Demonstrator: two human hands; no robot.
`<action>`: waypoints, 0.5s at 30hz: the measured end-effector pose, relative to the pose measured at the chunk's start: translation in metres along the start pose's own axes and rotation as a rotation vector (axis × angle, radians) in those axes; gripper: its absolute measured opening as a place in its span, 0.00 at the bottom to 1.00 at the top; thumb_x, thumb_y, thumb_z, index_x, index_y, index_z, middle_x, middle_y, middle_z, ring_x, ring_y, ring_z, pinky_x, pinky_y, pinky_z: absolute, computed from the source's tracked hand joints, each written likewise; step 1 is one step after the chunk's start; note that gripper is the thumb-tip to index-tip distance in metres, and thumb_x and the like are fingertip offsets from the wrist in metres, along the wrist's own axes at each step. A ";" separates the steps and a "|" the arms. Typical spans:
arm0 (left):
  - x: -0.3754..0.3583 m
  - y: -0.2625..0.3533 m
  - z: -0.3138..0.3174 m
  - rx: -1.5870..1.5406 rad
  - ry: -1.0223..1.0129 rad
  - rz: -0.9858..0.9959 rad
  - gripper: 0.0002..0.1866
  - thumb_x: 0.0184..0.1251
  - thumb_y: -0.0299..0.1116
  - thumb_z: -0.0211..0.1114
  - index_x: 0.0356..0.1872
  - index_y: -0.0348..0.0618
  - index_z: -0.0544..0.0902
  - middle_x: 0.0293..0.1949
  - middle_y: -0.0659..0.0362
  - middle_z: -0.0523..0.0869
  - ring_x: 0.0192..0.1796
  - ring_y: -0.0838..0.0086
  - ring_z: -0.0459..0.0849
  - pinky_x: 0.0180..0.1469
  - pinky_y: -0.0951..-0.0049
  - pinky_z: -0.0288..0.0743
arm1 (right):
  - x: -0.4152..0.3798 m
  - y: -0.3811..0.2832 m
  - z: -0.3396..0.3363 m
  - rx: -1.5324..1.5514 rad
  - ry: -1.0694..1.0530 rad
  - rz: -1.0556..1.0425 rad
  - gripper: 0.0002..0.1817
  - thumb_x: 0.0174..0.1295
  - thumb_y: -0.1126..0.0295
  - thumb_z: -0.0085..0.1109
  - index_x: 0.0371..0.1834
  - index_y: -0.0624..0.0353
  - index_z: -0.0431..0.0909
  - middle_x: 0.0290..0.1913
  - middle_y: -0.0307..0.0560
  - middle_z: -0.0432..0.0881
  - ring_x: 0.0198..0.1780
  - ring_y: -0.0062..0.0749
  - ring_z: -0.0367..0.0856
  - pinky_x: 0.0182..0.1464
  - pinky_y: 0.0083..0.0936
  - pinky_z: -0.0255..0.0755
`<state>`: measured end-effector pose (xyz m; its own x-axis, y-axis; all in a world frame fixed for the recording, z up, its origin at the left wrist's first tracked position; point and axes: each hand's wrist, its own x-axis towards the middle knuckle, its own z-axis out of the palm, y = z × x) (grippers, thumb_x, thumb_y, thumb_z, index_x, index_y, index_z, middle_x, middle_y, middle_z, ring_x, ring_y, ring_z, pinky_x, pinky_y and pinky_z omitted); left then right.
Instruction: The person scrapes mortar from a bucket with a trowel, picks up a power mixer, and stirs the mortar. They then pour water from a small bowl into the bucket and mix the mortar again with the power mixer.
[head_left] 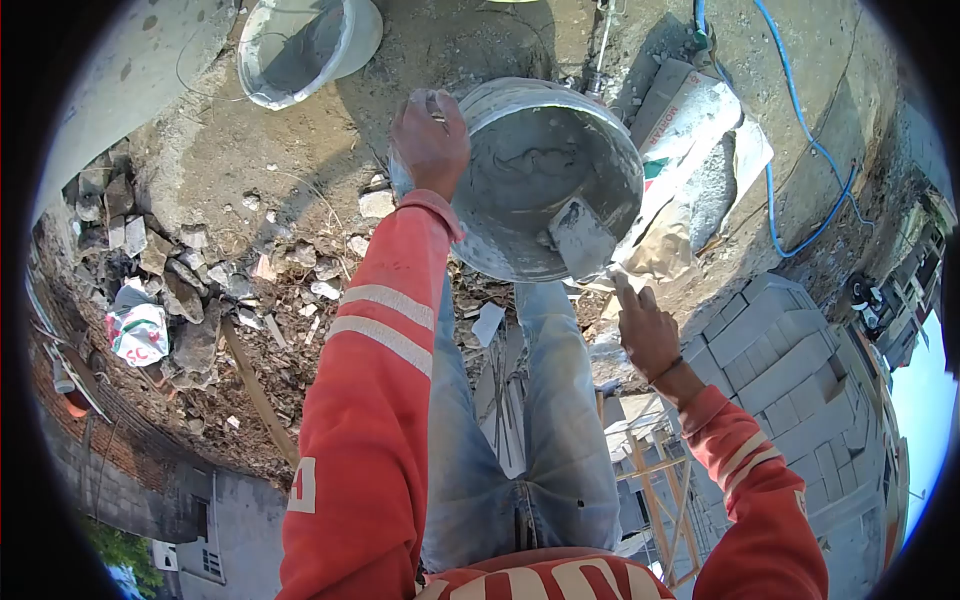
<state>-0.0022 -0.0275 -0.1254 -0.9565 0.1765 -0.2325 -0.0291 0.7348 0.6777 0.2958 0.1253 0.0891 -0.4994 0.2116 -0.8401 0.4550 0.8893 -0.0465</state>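
1. Bucket (614, 165) front and centre, just beyond the jeans-clad legs (560, 375), its mouth facing up toward the wearer; wet grey mix (530, 165) lies inside, smeared up the wall; how the base sits is hidden.

2. Over to the left hand (432, 140), up at the bucket's left rim, fingers curled in tight and dusted grey; whether they close round the rim or merely rest against it, I cannot tell.

3. Right hand (648, 332) now, low on the near right side; fingers wrapped closed about the trowel's handle end, one finger reaching forward along it; the trowel (583, 240) has its mix-coated blade inside the bucket, by the near right rim.

4. Here's the danger; if that left hand is only resting, a hard push of the blade could swing or tip the bucket, and mix could slop out toward the legs.

5. Watch the right side too; an opened paper bag (690, 115) lies just beside the bucket, grey material (713, 190) showing in it; a knock from the bucket could spill some.

6. Wet, gritty fingers could let the handle twist; a loaded blade catching the rim could shed its mix onto the ground.
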 end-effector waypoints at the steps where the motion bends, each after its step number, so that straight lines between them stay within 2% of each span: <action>1: -0.002 -0.001 0.000 0.010 0.054 0.060 0.18 0.69 0.42 0.56 0.35 0.35 0.84 0.32 0.40 0.85 0.38 0.42 0.84 0.43 0.48 0.75 | -0.002 -0.013 0.002 0.090 0.009 0.065 0.29 0.67 0.69 0.53 0.73 0.51 0.63 0.45 0.59 0.79 0.30 0.55 0.84 0.34 0.48 0.81; 2: -0.005 0.001 0.001 0.016 0.104 0.124 0.19 0.71 0.43 0.54 0.32 0.35 0.83 0.29 0.40 0.84 0.35 0.41 0.84 0.41 0.48 0.75 | 0.000 -0.020 0.001 0.133 -0.054 0.127 0.29 0.67 0.68 0.56 0.71 0.57 0.63 0.47 0.61 0.79 0.35 0.59 0.84 0.38 0.52 0.80; 3: -0.008 0.001 0.001 0.014 0.092 0.136 0.19 0.71 0.43 0.54 0.32 0.35 0.83 0.29 0.40 0.84 0.35 0.41 0.84 0.41 0.48 0.75 | -0.002 -0.020 0.011 0.144 -0.053 0.139 0.29 0.67 0.68 0.56 0.71 0.57 0.63 0.47 0.61 0.79 0.35 0.59 0.84 0.38 0.52 0.80; 5: -0.005 0.001 0.000 0.044 0.032 0.109 0.19 0.72 0.43 0.54 0.34 0.36 0.84 0.28 0.41 0.85 0.34 0.44 0.85 0.40 0.49 0.75 | -0.005 -0.017 0.036 0.328 0.084 0.170 0.30 0.66 0.66 0.58 0.69 0.63 0.62 0.47 0.65 0.79 0.40 0.64 0.83 0.42 0.53 0.79; 6: -0.003 0.002 0.000 0.042 0.027 0.135 0.19 0.72 0.43 0.54 0.34 0.36 0.84 0.28 0.41 0.85 0.34 0.44 0.85 0.40 0.49 0.75 | -0.012 -0.014 0.039 0.510 0.151 0.106 0.29 0.66 0.66 0.59 0.67 0.68 0.63 0.48 0.68 0.80 0.44 0.67 0.81 0.45 0.53 0.78; 9: -0.006 0.008 -0.005 0.075 -0.006 0.106 0.18 0.70 0.42 0.55 0.32 0.35 0.83 0.31 0.40 0.84 0.38 0.43 0.85 0.43 0.46 0.74 | -0.056 -0.029 0.049 0.858 0.302 0.143 0.25 0.67 0.66 0.56 0.63 0.70 0.66 0.45 0.69 0.80 0.42 0.71 0.78 0.45 0.53 0.74; 11: -0.007 0.015 -0.007 0.098 -0.036 0.053 0.19 0.71 0.41 0.53 0.30 0.34 0.81 0.28 0.40 0.83 0.35 0.43 0.84 0.40 0.47 0.74 | -0.089 -0.040 0.083 0.857 0.417 0.233 0.24 0.67 0.66 0.54 0.62 0.70 0.65 0.42 0.69 0.79 0.41 0.70 0.77 0.45 0.52 0.71; 12: -0.008 0.018 -0.007 0.102 -0.049 0.078 0.19 0.71 0.41 0.53 0.30 0.34 0.81 0.28 0.40 0.83 0.35 0.43 0.84 0.40 0.47 0.74 | -0.100 -0.042 0.099 0.981 0.272 0.374 0.24 0.67 0.64 0.54 0.60 0.71 0.66 0.41 0.70 0.78 0.42 0.68 0.77 0.46 0.53 0.69; 13: -0.009 0.019 -0.007 0.100 -0.031 0.104 0.20 0.71 0.41 0.53 0.30 0.33 0.81 0.27 0.40 0.83 0.34 0.43 0.84 0.39 0.48 0.74 | -0.105 -0.046 0.110 1.005 0.283 0.387 0.24 0.67 0.64 0.54 0.60 0.71 0.66 0.41 0.70 0.78 0.42 0.68 0.77 0.46 0.53 0.69; 15: -0.009 0.017 -0.008 0.111 -0.024 0.156 0.20 0.72 0.41 0.53 0.30 0.33 0.81 0.27 0.40 0.83 0.34 0.44 0.84 0.39 0.50 0.74 | -0.109 -0.059 0.136 1.072 0.296 0.550 0.21 0.63 0.66 0.58 0.52 0.71 0.71 0.45 0.75 0.76 0.46 0.71 0.76 0.44 0.54 0.70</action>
<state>0.0038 -0.0219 -0.1056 -0.9397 0.3082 -0.1481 0.1521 0.7647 0.6262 0.4242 -0.0056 0.1099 -0.1353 0.6590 -0.7398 0.9602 -0.0970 -0.2619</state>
